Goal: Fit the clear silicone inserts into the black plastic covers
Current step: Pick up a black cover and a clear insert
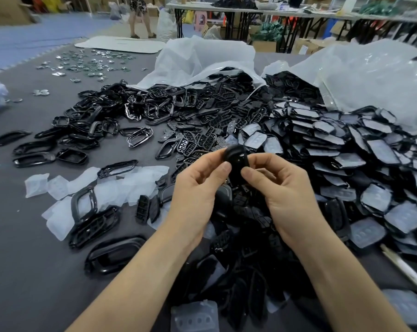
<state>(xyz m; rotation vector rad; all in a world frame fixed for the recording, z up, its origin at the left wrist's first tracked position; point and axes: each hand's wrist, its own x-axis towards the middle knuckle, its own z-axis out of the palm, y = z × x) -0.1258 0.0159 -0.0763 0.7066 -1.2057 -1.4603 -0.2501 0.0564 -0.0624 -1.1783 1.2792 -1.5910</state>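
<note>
Checker: Cover [236,160], black, where held?

Me: One piece, pinched between my left hand [197,185] and right hand [281,185], both thumbs clamped on its glossy back, held clear of the heap so I can press round its rim. Whether an insert sits inside, I cannot tell.

Checker: Stock around the grip?

Me: Clear inserts [130,183], loose, left of the grip within easy reach; one more insert [195,317] below it, toward me. Fitted covers [382,152], right of the grip, kept apart, done by my judgement. Empty frames [102,121] and bags [202,58], spilling parts, beyond the grip.
</note>
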